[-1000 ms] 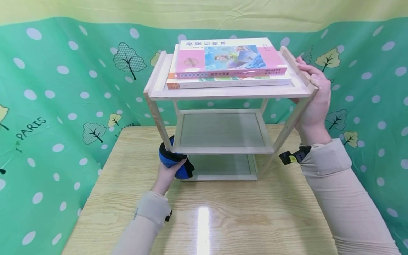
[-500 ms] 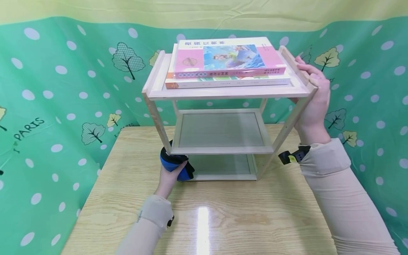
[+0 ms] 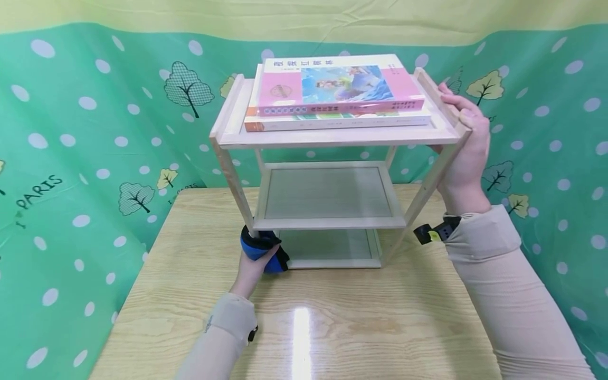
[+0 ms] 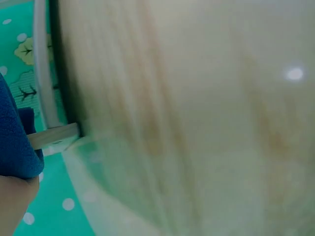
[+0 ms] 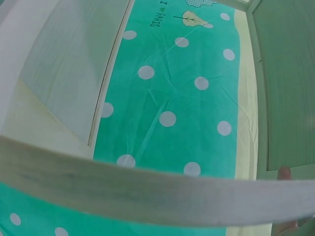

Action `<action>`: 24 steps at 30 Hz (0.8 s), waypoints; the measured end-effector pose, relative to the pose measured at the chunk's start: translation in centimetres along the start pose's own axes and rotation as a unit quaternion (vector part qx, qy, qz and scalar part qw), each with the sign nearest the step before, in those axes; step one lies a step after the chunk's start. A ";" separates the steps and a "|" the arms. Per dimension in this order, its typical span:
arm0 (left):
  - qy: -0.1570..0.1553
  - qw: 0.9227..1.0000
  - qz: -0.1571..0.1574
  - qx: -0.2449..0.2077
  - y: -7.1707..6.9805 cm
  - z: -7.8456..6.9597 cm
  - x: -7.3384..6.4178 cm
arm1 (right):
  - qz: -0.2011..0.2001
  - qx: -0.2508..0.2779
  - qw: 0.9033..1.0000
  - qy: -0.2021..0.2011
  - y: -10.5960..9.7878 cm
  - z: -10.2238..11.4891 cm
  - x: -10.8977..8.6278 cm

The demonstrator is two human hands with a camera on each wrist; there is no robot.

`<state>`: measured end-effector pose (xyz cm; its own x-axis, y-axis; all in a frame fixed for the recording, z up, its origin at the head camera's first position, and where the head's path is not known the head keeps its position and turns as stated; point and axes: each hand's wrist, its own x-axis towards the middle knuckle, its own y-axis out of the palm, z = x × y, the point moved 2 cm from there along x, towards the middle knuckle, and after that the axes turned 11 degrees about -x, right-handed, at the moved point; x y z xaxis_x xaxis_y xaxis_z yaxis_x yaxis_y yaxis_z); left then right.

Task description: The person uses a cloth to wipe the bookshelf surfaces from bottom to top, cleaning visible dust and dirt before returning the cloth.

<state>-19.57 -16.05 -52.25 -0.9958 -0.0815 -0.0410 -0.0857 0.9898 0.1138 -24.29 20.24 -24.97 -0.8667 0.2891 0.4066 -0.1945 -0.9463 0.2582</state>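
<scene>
A pale wooden three-tier shelf (image 3: pixel 328 224) stands on the table, its front left leg (image 3: pixel 234 179) running down into a blue cloth with black edging (image 3: pixel 273 264). My left hand (image 3: pixel 249 272) grips that cloth around the leg, just under the middle tier; most of its fingers are hidden. In the left wrist view the blue cloth (image 4: pixel 17 132) wraps a wooden bar at the left edge. At the upper right, my right hand (image 3: pixel 467 142) holds the top tier's side rail (image 3: pixel 439 100), fingers over its outer side. A fingertip (image 5: pixel 284 173) shows in the right wrist view.
Two stacked books lie on the top tier, a pink one (image 3: pixel 280 92) above a white one (image 3: pixel 342 122). Behind the wood-grain table (image 3: pixel 361 322) hangs a green dotted curtain (image 3: pixel 95 158), which also runs along both sides.
My left hand has slid a little down the front left leg with the blue cloth. The right hand keeps its grip on the rail, and the view has shifted slightly.
</scene>
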 end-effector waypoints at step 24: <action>0.003 0.998 -0.050 0.032 0.5 0.0 -0.9 | 0.000 -0.007 1.000 -0.003 0.0 0.1 0.0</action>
<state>-18.68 -15.45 -52.16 -0.9826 -0.1810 -0.0425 -0.1829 0.9821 0.0460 -24.24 20.22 -24.88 -0.8644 0.2891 0.4113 -0.2006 -0.9485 0.2451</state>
